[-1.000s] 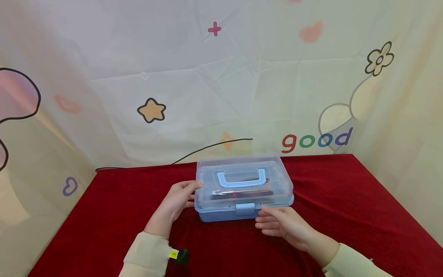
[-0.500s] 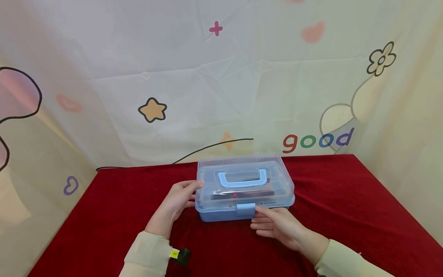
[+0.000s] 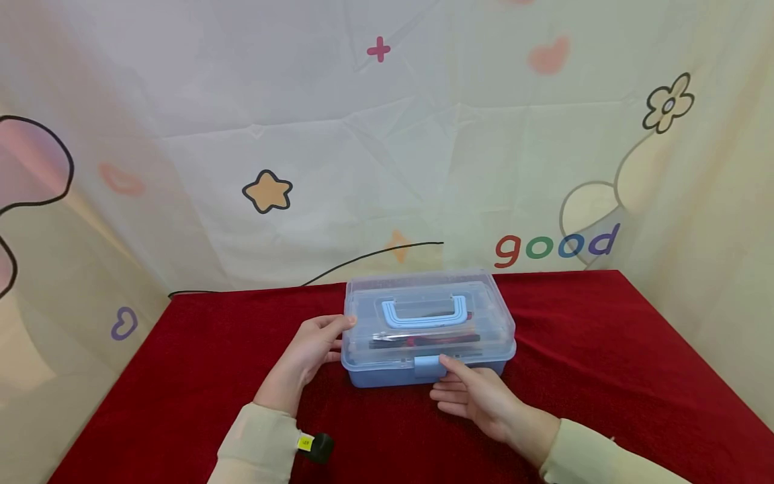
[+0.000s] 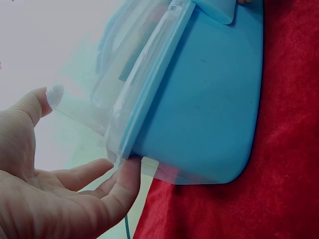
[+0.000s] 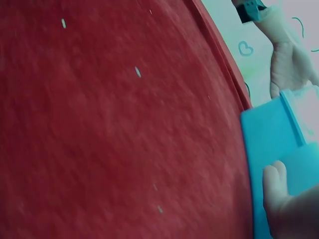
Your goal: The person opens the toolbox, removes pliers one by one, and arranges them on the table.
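Note:
A plastic storage box with a blue base, clear lid, light-blue handle and front latch stands on the red cloth. Its lid is down, and dark and pinkish-red slim items show through it. My left hand grips the box's left side, thumb on the lid and fingertips under the rim, as the left wrist view also shows. The thumb of my right hand touches the latch's right part. Its other fingers extend loosely below, in front of the box.
Red cloth covers the table on both sides of the box. Behind it hangs a pale printed curtain, close to the table's back edge. A black device is on my left wrist.
My right hand has moved left along the front of the box, its thumb coming from right of the latch onto it. The left hand and box stay nearly still.

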The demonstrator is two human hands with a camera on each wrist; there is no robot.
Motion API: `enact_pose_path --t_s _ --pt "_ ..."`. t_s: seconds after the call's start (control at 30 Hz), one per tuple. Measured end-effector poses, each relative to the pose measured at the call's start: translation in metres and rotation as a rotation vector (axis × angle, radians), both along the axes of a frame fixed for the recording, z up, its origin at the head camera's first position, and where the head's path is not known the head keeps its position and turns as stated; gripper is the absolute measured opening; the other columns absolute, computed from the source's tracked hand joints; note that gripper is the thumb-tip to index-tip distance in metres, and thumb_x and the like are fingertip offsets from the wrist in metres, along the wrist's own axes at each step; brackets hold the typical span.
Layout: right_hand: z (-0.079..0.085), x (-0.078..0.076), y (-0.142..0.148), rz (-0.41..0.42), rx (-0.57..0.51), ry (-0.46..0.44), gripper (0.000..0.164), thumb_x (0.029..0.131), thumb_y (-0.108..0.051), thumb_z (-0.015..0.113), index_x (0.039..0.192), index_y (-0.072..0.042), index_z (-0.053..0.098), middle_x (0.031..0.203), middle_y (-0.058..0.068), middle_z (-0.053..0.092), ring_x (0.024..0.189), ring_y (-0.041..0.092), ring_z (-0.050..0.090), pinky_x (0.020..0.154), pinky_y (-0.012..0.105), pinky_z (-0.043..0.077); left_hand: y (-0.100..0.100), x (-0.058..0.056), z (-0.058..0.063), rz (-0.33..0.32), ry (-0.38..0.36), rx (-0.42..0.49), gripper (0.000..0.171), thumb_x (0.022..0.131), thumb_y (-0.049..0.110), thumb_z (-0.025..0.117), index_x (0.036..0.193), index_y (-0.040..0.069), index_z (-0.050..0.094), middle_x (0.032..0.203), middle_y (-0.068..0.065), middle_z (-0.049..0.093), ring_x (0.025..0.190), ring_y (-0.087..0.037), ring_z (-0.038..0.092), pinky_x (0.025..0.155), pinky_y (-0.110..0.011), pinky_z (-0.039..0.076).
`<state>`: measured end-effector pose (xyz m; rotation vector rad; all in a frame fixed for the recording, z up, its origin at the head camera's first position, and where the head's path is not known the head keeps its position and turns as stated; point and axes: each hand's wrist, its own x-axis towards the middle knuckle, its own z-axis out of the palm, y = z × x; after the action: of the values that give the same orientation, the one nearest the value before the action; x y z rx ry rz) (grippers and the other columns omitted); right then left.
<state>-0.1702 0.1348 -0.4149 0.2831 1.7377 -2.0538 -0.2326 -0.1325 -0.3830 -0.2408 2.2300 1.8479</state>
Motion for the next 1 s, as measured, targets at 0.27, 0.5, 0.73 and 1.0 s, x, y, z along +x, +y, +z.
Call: enact_pose_path --t_s 0.27,0.5,0.73,1.0 --pt "-0.005 0.002 -0.011 -0.128 0.019 -0.028 0.066 0.085 -0.046 0.061 0.114 0.012 0.047 0.098 0.018 0.063 0.085 0.021 0.067 0.081 0.039 0.057 0.001 0.001 0.001 -0.001 -0.002 0.006 0.061 0.086 0.041 0.063 0.134 0.007 0.049 0.123 -0.012 0.058 0.106 -0.027 0.060 0.083 -0.034 0.056" --pt "0.004 0.002 -0.016 -0.129 0.033 -0.020 0.070 0.082 -0.054 0.061 0.111 0.008 0.044 0.097 0.021 0.059 0.076 0.019 0.066 0.075 0.037 0.058 -0.001 0.000 0.001 -0.002 0.004 0.010 0.060 0.086 0.040 0.063 0.134 0.007 0.049 0.122 -0.012 0.058 0.106 -0.027 0.059 0.084 -0.034 0.056" --pt "0.013 0.001 -0.010 -0.058 0.058 -0.023 0.081 0.084 -0.053 0.059 0.125 0.013 0.035 0.112 0.027 0.059 0.079 0.019 0.067 0.073 0.035 0.058 -0.002 0.000 0.000 0.004 0.005 0.020 0.059 0.087 0.039 0.063 0.134 0.006 0.049 0.122 -0.013 0.059 0.105 -0.027 0.060 0.083 -0.035 0.056" --pt "0.015 0.006 -0.003 0.001 0.069 -0.015 0.077 0.086 -0.048 0.057 0.128 0.012 0.034 0.109 0.023 0.061 0.083 0.020 0.066 0.076 0.035 0.057 0.001 0.001 0.000 0.000 0.007 0.020 0.059 0.086 0.039 0.063 0.133 0.006 0.050 0.121 -0.012 0.059 0.104 -0.026 0.061 0.084 -0.035 0.056"
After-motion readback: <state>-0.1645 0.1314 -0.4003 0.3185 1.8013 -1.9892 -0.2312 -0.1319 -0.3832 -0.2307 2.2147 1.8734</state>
